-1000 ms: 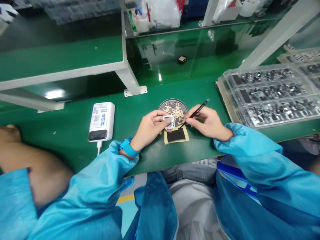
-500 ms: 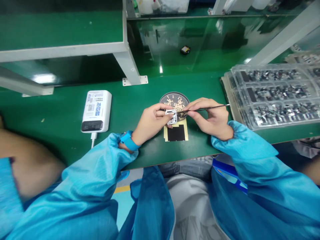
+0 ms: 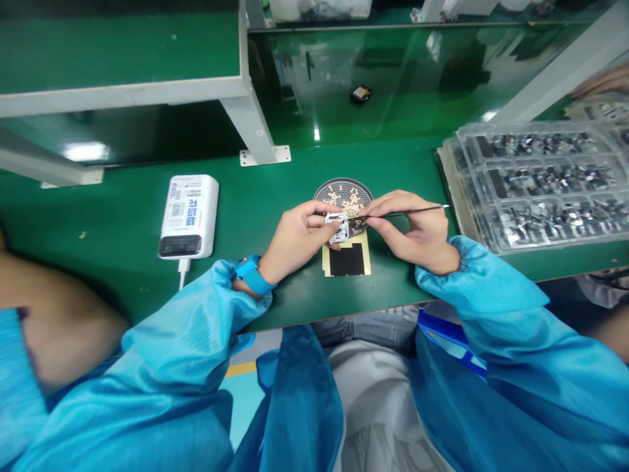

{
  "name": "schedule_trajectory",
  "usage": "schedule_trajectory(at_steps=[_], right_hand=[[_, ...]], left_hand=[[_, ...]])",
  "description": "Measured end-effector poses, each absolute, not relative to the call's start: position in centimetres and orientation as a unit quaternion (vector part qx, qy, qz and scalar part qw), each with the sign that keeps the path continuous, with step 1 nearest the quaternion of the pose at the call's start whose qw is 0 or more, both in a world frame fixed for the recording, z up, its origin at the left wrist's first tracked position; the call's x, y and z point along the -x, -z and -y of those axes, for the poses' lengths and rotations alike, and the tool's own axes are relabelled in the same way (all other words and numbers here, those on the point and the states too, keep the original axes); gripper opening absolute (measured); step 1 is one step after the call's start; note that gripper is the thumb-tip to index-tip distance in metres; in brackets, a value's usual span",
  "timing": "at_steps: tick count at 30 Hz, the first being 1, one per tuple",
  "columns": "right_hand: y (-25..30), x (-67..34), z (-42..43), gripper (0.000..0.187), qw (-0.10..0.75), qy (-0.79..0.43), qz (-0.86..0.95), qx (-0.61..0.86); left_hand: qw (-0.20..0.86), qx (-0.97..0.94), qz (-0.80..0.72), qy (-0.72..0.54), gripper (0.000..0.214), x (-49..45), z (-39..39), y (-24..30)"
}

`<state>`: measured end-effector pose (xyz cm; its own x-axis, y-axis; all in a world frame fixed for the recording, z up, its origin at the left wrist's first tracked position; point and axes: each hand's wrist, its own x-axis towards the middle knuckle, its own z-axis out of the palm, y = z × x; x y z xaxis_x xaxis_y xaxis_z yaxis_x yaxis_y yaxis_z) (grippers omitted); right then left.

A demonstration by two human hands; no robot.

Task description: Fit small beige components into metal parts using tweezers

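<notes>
My left hand [image 3: 299,237] pinches a small white square frame [image 3: 337,227], possibly metal, between fingers and thumb. My right hand [image 3: 411,231] holds slim black tweezers [image 3: 422,210] level, their tip reaching the frame. Beneath both hands lies a round perforated metal dish [image 3: 343,195] holding tan flakes, partly hidden by my fingers. Just below the frame, a black pad on a tan sheet [image 3: 346,259] lies flat on the green bench. A blue wristband [image 3: 251,275] circles my left wrist.
A white power bank [image 3: 189,216] with a cable sits left of my hands. A clear tray of small metal parts [image 3: 540,187] fills the right. A small black object [image 3: 360,94] lies on the far bench. A bare forearm [image 3: 54,314] lies at lower left, and another person's hand [image 3: 602,82] shows at upper right.
The tweezers have swung from pointing up and right to lying level across the frame. My view has tilted, shifting the bench. Another person's hand has appeared at upper right.
</notes>
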<state>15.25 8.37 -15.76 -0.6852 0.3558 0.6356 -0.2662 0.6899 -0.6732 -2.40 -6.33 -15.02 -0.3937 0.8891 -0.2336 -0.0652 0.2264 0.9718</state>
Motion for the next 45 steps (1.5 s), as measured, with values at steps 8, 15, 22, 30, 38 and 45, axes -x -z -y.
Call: schedule_trajectory(at_steps=[8, 15, 22, 30, 38, 45], right_hand=[[15.5, -15.4, -7.9, 0.018, 0.407, -0.369, 0.836, 0.018], [16.1, -15.8, -8.1, 0.02, 0.415, -0.407, 0.811, 0.061], [16.2, -15.9, -8.0, 0.017, 0.404, -0.415, 0.81, 0.09], [16.3, -15.7, -7.8, 0.016, 0.39, -0.44, 0.805, 0.081], [15.6, -16.0, -8.5, 0.012, 0.333, -0.538, 0.775, 0.012], [14.9, -15.7, -8.3, 0.025, 0.314, -0.609, 0.726, 0.051]], left_hand=[[0.447, -0.329, -0.636, -0.535, 0.034, 2.5, 6.4, 15.1], [0.437, -0.326, -0.627, -0.556, 0.035, 2.4, 6.5, 15.0], [0.43, -0.325, -0.621, -0.569, 0.037, 2.3, 6.6, 15.1], [0.424, -0.328, -0.627, -0.565, 0.039, 2.6, 6.8, 15.2], [0.439, -0.312, -0.62, -0.571, 0.043, 3.1, 6.8, 14.9], [0.431, -0.303, -0.635, -0.564, 0.051, 3.6, 7.1, 14.7]])
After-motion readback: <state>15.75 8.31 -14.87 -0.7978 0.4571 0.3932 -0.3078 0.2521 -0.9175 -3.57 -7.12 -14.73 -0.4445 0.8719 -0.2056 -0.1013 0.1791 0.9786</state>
